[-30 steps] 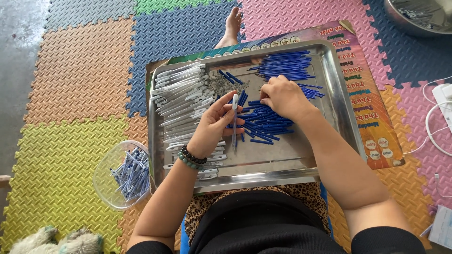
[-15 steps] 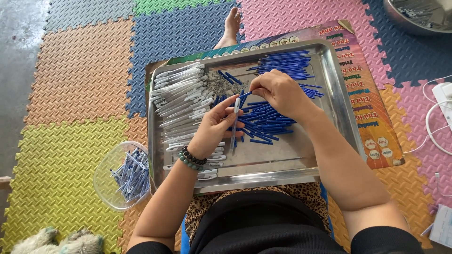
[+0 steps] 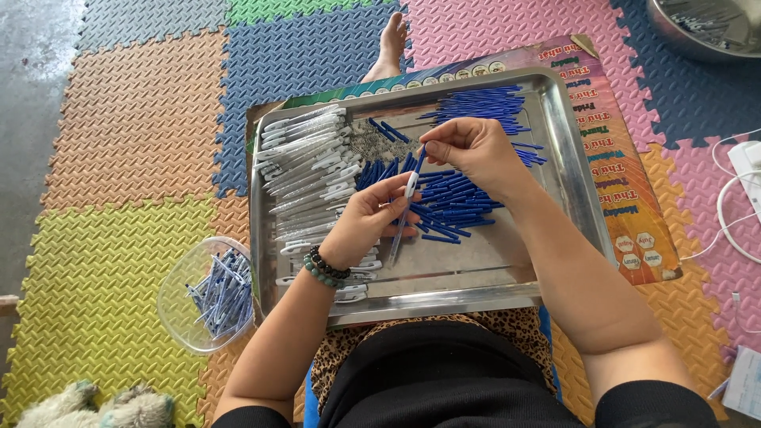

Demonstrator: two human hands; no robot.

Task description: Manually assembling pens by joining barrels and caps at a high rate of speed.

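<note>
pen barrel and blue part held together over the tray

head view, one person seated on the floor, metal tray (image 3: 555,103) resting across the lap. left hand (image 3: 366,222) closed around a white pen barrel (image 3: 403,212), fingers curled, barrel tilted a little off upright, its lower end pointing down toward the tray floor. right hand (image 3: 474,150) pinched narrow, thumb and fingertips gripping a short blue pen part (image 3: 419,158) at the barrel's upper end; the two pieces touch there. cannot tell how far the blue part is seated.

tray contents: stack of white pen barrels (image 3: 305,170) along the left side, loose pile of blue parts (image 3: 452,204) in the middle under the hands, a second neater group of blue parts (image 3: 482,105) near the far edge. beaded bracelet (image 3: 323,266) on the left wrist.

off the tray: clear plastic bowl (image 3: 182,305) just beside the tray's left edge, holding assembled pens. a printed poster (image 3: 634,198) lies under the tray on coloured foam mat tiles (image 3: 135,119). a bare foot (image 3: 390,43) shows beyond the far edge of the tray. metal basin (image 3: 697,36) at top right, white cable (image 3: 733,214) at the right.
</note>
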